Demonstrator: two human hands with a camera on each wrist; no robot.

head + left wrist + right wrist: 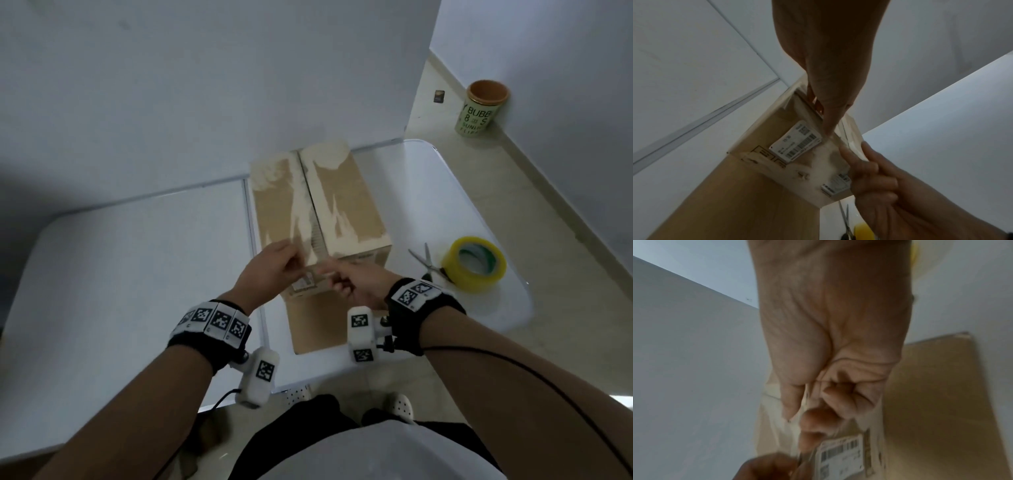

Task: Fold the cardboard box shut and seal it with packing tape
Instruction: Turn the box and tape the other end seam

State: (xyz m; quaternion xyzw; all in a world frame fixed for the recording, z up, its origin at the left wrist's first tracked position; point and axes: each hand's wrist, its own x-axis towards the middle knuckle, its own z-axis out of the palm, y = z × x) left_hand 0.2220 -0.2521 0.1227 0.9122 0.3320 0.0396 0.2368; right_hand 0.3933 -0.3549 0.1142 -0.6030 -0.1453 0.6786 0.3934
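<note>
The brown cardboard box (342,205) stands on the white table (137,274) with its top flaps folded down and meeting at a centre seam. Torn pale patches mark its top. My left hand (287,262) pinches a clear strip of tape (846,129) at the box's near top edge, by the seam. My right hand (337,279) pinches the other end of the strip in front of the near side, fingers curled (803,410). A white barcode label (795,142) sits on that side under my left hand (821,113).
A yellow roll of packing tape (474,263) lies on the table right of the box, with scissors (426,262) beside it. A green cup (481,109) stands on the floor at the far right. A wall rises just behind the box.
</note>
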